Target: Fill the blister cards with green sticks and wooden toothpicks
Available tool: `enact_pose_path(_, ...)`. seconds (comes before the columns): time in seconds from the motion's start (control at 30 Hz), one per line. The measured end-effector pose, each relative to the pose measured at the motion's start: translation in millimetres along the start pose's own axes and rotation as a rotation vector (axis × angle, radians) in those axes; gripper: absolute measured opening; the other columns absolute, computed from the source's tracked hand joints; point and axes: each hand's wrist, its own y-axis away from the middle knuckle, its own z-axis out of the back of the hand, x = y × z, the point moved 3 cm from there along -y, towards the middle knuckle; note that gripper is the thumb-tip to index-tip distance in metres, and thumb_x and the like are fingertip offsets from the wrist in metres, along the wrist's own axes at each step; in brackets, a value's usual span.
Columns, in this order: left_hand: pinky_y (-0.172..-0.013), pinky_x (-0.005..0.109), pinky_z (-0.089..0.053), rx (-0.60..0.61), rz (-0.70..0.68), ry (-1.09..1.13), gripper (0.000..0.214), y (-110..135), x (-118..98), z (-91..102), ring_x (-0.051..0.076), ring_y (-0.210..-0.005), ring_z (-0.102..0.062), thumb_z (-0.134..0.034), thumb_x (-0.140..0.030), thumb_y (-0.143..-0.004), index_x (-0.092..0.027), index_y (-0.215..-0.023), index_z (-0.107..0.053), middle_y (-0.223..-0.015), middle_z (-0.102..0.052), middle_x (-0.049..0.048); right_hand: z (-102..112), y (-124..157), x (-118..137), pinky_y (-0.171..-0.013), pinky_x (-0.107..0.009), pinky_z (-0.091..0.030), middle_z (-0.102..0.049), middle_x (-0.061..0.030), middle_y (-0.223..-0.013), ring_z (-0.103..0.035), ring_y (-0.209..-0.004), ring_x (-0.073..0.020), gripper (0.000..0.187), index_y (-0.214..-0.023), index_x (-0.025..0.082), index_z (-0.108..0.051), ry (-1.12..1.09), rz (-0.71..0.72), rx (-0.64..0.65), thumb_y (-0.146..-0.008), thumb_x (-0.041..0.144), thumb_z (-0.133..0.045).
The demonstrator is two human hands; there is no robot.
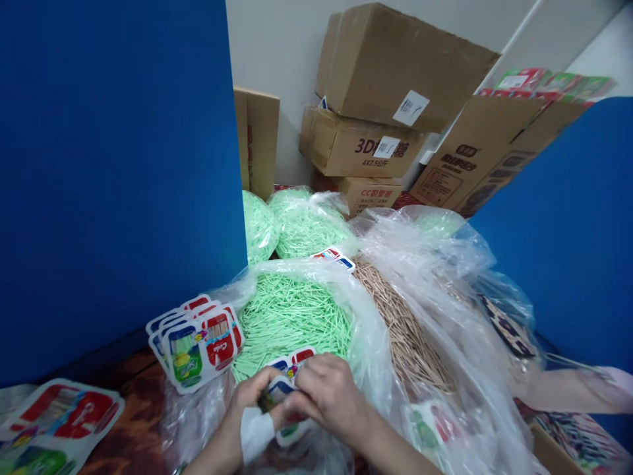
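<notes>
Both my hands are together over the near edge of an open clear plastic bag [368,323] full of light green sticks [297,310]. My left hand [254,399] is closed around a small printed candy pouch [279,390], with a white patch of tape or paper near the base of the thumb. My right hand [329,396] pinches the same pouch from the other side. Its fingers cover much of the pouch, so I cannot tell whether it is open. Another red and blue printed pouch [302,355] shows just behind the fingers.
A fanned stack of Cola and lemon pouches [198,340] lies left; more pouches [64,422] lie nearer. Brown sticks [400,323] fill a bag at right, where another person's forearm [568,390] reaches in. Blue panels [119,165] flank both sides. Cardboard boxes [366,142] stand behind.
</notes>
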Motion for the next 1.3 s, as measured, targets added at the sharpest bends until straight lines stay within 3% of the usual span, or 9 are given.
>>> enact_pose_path(0.17, -0.059, 0.024, -0.037, 0.141, -0.039, -0.202, 0.037, 1.2, 6.7, 1.5, 0.016, -0.062, -0.048, -0.046, -0.034, -0.090, -0.018, -0.056, -0.047, -0.060, -0.049, -0.0012, -3.1, -0.6, 4.4, -0.053, -0.028, -0.032, -0.054, 0.0003, -0.053, -0.047, -0.051, -0.0127, 0.043, -0.059, 0.019, -0.051, 0.123, 0.073, -0.018, -0.097, 0.034, -0.039)
enact_pose_path(0.3, -0.061, 0.024, -0.038, 0.185, -0.049, -0.249, 0.030, 0.7, 15.1, 1.7, 0.017, -0.066, -0.052, -0.049, -0.028, -0.088, -0.019, -0.059, -0.049, -0.064, -0.052, -0.0008, -2.6, 0.9, 6.8, -0.055, -0.028, -0.037, -0.056, -0.0002, -0.058, -0.048, -0.055, -0.0136, 0.035, -0.066, 0.019, -0.054, 0.109, 0.073, 0.025, -0.096, 0.026, -0.038)
enact_pose_path(0.43, -0.059, 0.024, -0.037, 0.093, -0.049, -0.282, 0.027, -0.1, 15.1, 4.5, 0.016, -0.062, -0.052, -0.058, -0.024, -0.081, -0.019, -0.056, -0.046, -0.061, -0.050, -0.0021, 3.4, 0.4, 9.1, -0.058, -0.028, -0.042, -0.060, -0.0023, -0.066, -0.053, -0.062, -0.0154, 0.027, -0.077, 0.018, -0.058, -0.022, 0.057, 0.089, -0.095, 0.022, -0.038)
enact_pose_path(0.53, -0.057, 0.022, -0.036, 0.004, -0.026, -0.215, 0.028, 0.2, 13.3, 6.3, 0.014, -0.060, -0.048, -0.064, -0.024, -0.075, -0.020, -0.057, -0.043, -0.062, -0.049, -0.0037, 7.7, -1.3, -10.2, -0.070, -0.026, -0.047, -0.065, -0.0026, -0.084, -0.060, -0.078, -0.0142, 0.018, -0.099, 0.020, -0.059, -0.397, -0.088, 0.159, -0.095, 0.022, -0.042)
enact_pose_path(0.63, -0.054, 0.021, -0.032, -0.022, 0.009, -0.166, 0.032, 0.9, 13.1, 4.7, 0.013, -0.057, -0.043, -0.065, -0.027, -0.074, -0.020, -0.057, -0.039, -0.060, -0.045, -0.0048, 6.8, 3.8, -60.4, -0.078, -0.027, -0.049, -0.065, -0.0040, -0.097, -0.061, -0.089, -0.0143, 0.021, -0.110, 0.020, -0.056, -0.560, -0.374, 0.081, -0.096, 0.027, -0.041)
enact_pose_path(0.7, -0.053, 0.021, -0.030, -0.018, 0.025, -0.154, 0.033, 1.3, 14.7, 2.6, 0.013, -0.056, -0.041, -0.065, -0.029, -0.073, -0.020, -0.056, -0.039, -0.058, -0.044, -0.0048, 3.6, 13.1, -98.5, -0.079, -0.031, -0.050, -0.064, -0.0066, -0.100, -0.061, -0.088, -0.0164, 0.024, -0.110, 0.017, -0.057, -0.453, -0.482, 0.074, -0.093, 0.029, -0.044)
enact_pose_path(0.87, -0.052, 0.022, -0.027, -0.015, 0.015, -0.127, 0.035, 3.0, 24.6, -1.5, 0.012, -0.055, -0.038, -0.064, -0.033, -0.072, -0.020, -0.054, -0.036, -0.057, -0.041, -0.0047, 4.6, 42.9, -153.6, -0.088, -0.036, -0.046, -0.063, -0.0101, -0.103, -0.059, -0.097, -0.0218, 0.028, -0.109, 0.016, -0.060, -0.121, -0.495, 0.365, -0.084, 0.021, -0.051)
enact_pose_path(1.07, -0.050, 0.021, -0.027, -0.026, -0.006, -0.132, 0.035, 3.0, 28.7, -5.2, 0.011, -0.055, -0.037, -0.065, -0.030, -0.073, -0.020, -0.056, -0.036, -0.058, -0.040, -0.0052, 4.0, 52.8, -145.2, -0.089, -0.036, -0.044, -0.059, -0.0147, -0.106, -0.057, -0.097, -0.0265, 0.043, -0.109, 0.011, -0.060, 0.176, -0.577, 0.645, -0.074, 0.035, -0.066)
enact_pose_path(1.3, -0.048, 0.021, -0.031, -0.062, -0.126, -0.124, 0.032, -0.1, 29.7, -8.2, 0.011, -0.052, -0.041, -0.067, -0.028, -0.071, -0.019, -0.053, -0.042, -0.056, -0.044, -0.0042, -23.1, 45.9, -134.1, -0.081, -0.035, -0.042, -0.058, -0.0133, -0.105, -0.054, -0.100, -0.0273, 0.026, -0.100, 0.016, -0.061, 0.381, -0.655, 0.646, -0.082, 0.033, -0.053)
